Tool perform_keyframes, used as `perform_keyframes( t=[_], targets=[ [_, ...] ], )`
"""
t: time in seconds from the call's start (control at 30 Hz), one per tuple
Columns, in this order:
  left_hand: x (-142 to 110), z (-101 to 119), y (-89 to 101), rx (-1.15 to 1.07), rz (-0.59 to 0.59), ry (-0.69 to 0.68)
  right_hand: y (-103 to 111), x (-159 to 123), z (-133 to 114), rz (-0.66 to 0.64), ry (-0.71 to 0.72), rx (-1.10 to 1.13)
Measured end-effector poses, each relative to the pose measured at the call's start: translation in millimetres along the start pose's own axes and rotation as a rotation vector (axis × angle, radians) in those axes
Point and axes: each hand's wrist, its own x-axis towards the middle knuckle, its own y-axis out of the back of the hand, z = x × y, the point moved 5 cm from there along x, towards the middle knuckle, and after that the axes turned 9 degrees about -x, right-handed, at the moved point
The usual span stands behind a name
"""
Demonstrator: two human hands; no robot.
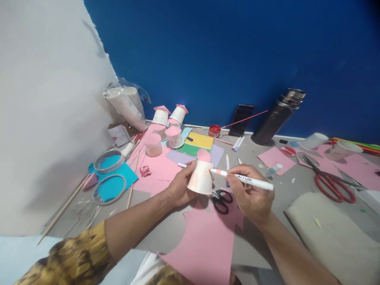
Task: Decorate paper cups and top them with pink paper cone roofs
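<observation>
Upside down in my left hand point(181, 186) is a white paper cup point(200, 180), with a round pink paper piece point(203, 155) standing at its top. Faint peach lines show on the cup's side. My left fingers wrap round its left and back; a thin white stick-like thing point(182, 165) pokes out near them, partly hidden. Pinched in my right hand point(251, 194) is a white acrylic marker point(252, 181) with a peach tip end, which meets or nearly meets the cup's right side. Black-handled scissors point(222, 201) lie just below the cup, on pink paper point(208, 241).
Several decorated cups with pink paper tops point(174, 136) stand at the back left, beside stacked paper cups point(126, 107). Tape rolls point(109, 190) lie left. A dark flask point(276, 118) and a phone point(242, 120) lean on the blue wall. Red-handled scissors point(334, 186) and a beige cloth pad point(332, 225) lie right.
</observation>
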Motion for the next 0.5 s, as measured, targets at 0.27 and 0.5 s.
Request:
perform_keyframes(
  t=[0.27, 0.5],
  targets=[
    [0.4, 0.2, 3.7, -0.006, -0.02, -0.015, -3.4, -1.4, 2.2, -0.071, -0.018, 0.015],
    [0.4, -0.4, 2.4, -0.01, -0.014, 0.007, 0.4, -0.4, 2.0, -0.021, -0.023, 0.011]
  ],
)
